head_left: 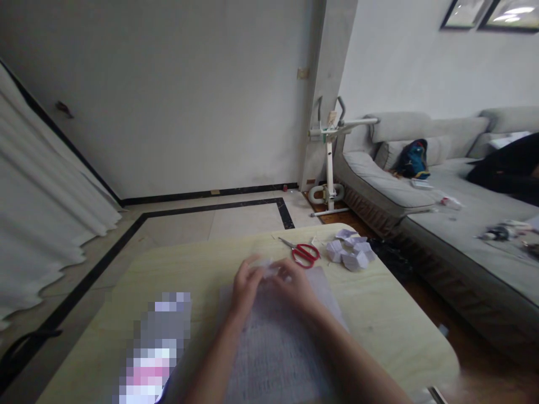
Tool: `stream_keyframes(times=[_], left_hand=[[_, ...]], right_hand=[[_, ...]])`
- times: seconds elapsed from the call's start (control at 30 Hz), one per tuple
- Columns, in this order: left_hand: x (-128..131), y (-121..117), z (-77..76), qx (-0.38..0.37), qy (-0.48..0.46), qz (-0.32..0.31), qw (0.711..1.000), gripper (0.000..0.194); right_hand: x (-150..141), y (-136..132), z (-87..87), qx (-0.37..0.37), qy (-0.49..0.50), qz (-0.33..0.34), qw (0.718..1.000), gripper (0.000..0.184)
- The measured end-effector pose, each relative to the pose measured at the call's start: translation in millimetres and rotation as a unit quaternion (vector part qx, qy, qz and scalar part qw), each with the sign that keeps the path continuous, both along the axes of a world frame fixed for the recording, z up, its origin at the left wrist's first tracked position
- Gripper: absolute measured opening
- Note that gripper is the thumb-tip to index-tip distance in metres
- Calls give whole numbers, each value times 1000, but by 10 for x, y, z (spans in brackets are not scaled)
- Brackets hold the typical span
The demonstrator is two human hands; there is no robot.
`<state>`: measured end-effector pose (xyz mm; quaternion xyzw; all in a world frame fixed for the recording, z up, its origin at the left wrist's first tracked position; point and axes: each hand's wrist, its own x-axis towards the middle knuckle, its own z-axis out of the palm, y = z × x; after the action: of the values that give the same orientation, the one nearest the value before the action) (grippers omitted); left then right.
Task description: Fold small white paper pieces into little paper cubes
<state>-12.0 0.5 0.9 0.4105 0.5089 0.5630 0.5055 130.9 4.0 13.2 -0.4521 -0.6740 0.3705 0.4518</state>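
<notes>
My left hand [245, 284] and my right hand [295, 284] meet over the middle of a pale wooden table [400, 320]. Between their fingertips they pinch a small white piece of paper [266, 267], which is blurred. Under my wrists lies a printed sheet of paper [278, 348]. Red-handled scissors [304, 253] lie just beyond my right hand. To their right sits a heap of several small folded white paper pieces [350, 250].
A blurred-out object [154, 350] stands on the table's near left. A grey sofa [442, 213] with a blue bag [411, 160] runs along the right. A white exercise machine [329, 168] stands by the far wall. White curtains [37, 224] hang at the left.
</notes>
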Motion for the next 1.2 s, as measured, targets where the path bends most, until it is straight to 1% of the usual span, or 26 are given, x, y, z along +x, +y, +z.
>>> stream_keyframes(times=[0.13, 0.17, 0.3, 0.4, 0.57, 0.73, 0.9, 1.0, 1.07, 1.2], left_hand=[[-4, -16, 37, 34, 42, -11, 998, 28], [0, -24, 52, 43, 48, -18, 998, 27], [32, -68, 126, 48, 36, -51, 997, 30], [60, -90, 163, 42, 29, -57, 997, 32], [72, -85, 122, 49, 24, -77, 996, 36], [73, -70, 68, 48, 37, -73, 996, 38], [64, -82, 105, 53, 40, -74, 995, 42], [50, -87, 118, 60, 44, -79, 994, 36], [45, -88, 115, 64, 49, -78, 994, 31], [46, -82, 100, 55, 43, -80, 994, 33]], right_hand=[[4, 12, -6, -45, 49, -4, 998, 14], [9, 23, -16, -58, 63, -1, 996, 16], [36, 73, -42, -87, 112, 11, 990, 16], [49, 91, -39, -92, 137, 5, 986, 17], [48, 86, -29, -120, 171, 0, 978, 19], [53, 88, -41, -121, 161, -11, 979, 23], [61, 92, -58, -106, 181, 17, 978, 19], [52, 94, -68, -117, 200, 28, 972, 13], [44, 94, -74, -118, 202, 23, 972, 9], [40, 81, -77, -108, 193, 32, 975, 11]])
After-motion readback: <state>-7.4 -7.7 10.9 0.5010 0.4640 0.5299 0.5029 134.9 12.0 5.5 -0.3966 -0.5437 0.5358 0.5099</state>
